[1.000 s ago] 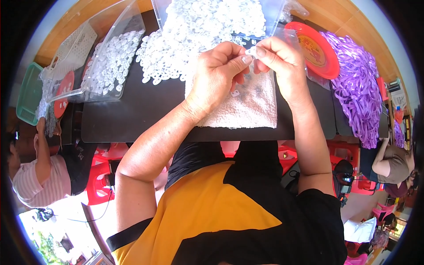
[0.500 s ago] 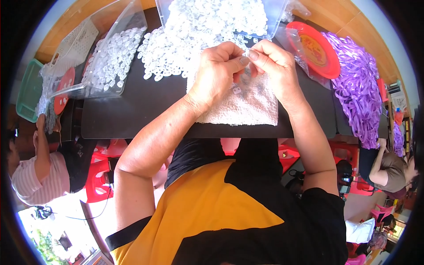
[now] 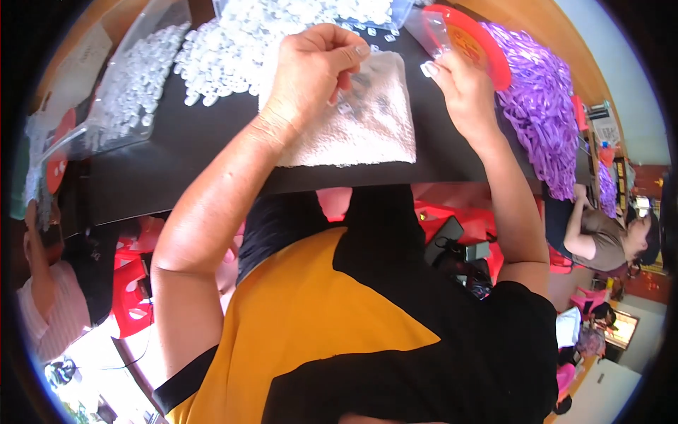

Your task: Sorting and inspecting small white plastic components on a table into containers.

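Note:
My left hand (image 3: pixel 314 71) hovers over the left part of a folded white towel (image 3: pixel 360 134), thumb and fingertips pinched together. Whatever is in that pinch is too small to make out. A few small pieces (image 3: pixel 345 109) lie on the towel beside those fingers. Off to the right, my right hand (image 3: pixel 466 92) is at the near-left edge of a red round plate (image 3: pixel 498 56), next to a clear plastic bag (image 3: pixel 431 32). Its thumb stands apart from the curled fingers, which are partly hidden. A bright white spot shows at the thumb tip; nail or small piece, I cannot tell.
A heap of small white plastic pieces (image 3: pixel 226 60) spreads before a clear bin at the back. Another clear bin (image 3: pixel 134 92) of them stands left. Purple ribbons (image 3: pixel 537 106) pile up at the right. One person (image 3: pixel 600 233) sits right, another (image 3: pixel 53 304) left. The dark table (image 3: pixel 191 155) ends near my lap.
My hands were together above the towel. Now they are apart: the right has moved right to the red plate, while the left stays pinched by the towel. The whole view has shifted.

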`<state>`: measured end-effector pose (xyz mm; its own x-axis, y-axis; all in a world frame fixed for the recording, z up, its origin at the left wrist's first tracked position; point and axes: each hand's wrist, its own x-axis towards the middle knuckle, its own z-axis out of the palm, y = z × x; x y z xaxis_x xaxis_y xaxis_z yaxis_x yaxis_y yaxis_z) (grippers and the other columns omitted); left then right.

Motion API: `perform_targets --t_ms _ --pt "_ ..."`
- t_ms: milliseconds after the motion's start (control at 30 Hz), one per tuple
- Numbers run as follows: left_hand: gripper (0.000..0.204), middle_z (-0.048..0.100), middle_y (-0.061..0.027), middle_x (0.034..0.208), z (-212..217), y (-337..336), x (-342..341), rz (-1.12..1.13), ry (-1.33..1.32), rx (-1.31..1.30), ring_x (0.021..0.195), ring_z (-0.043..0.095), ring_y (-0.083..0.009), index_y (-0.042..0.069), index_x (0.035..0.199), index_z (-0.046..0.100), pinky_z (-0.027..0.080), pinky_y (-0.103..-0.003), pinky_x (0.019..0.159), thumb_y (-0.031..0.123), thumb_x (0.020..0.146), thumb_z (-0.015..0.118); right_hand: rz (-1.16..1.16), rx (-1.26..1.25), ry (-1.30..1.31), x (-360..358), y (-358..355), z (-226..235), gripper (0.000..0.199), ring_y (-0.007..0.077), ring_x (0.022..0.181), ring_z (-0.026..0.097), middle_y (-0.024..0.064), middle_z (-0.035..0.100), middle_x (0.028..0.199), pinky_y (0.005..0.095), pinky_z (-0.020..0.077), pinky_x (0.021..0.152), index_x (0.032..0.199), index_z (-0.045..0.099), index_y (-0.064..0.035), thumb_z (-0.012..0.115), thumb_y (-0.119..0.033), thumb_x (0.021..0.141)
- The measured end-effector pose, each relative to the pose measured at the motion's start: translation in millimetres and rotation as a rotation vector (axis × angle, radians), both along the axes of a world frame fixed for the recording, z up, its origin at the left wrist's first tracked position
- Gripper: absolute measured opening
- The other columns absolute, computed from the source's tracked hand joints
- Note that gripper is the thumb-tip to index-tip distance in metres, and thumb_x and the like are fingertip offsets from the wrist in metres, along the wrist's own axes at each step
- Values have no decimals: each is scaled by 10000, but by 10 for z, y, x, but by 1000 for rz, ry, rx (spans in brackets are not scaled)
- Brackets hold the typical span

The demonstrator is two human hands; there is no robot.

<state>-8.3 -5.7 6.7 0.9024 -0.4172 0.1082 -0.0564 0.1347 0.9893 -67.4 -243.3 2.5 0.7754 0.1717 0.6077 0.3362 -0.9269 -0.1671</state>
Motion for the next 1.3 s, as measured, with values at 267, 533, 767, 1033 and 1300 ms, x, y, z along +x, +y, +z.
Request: perform_targets --t_ms 267,533,767,1033,1300 --pt "132 630 -3 716 -68 15 -82 -44 -122 93 578 547 -35 41 966 691 400 -180 485 150 902 653 -169 -381 158 -205 -259 -229 193 341 598 626 147 635 709 454 471 506 838 542 -41 574 -216 911" --pt "117 624 -4 708 -78 -6 -92 -57 -93 80 578 541 -43 33 942 689 415 -191 505 129 885 654 -115 -396 268 -138 -354 -218 183 349 609 624 156 639 714 466 474 534 835 555 -39 557 -205 912" --pt "128 626 4 716 -59 -18 -110 -53 -67 109 584 550 -35 42 964 698 405 -170 490 135 886 657 -97 -399 334 -118 -368 -167 188 360 624 617 163 636 710 477 456 541 824 558 -39 563 -206 912" --pt "91 609 1 696 -99 -35 -100 -52 -75 41 565 514 -47 23 911 684 413 -202 517 96 869 649 -163 -364 422 -124 -289 -142 207 386 667 612 180 625 694 505 423 567 819 573 -28 561 -211 914" --pt "96 626 25 731 -148 -29 -103 -44 -240 86 585 504 -25 67 938 692 406 -186 516 125 877 645 -236 -396 458 -83 -311 -91 259 391 645 600 213 602 692 499 421 577 814 596 -3 563 -241 913"
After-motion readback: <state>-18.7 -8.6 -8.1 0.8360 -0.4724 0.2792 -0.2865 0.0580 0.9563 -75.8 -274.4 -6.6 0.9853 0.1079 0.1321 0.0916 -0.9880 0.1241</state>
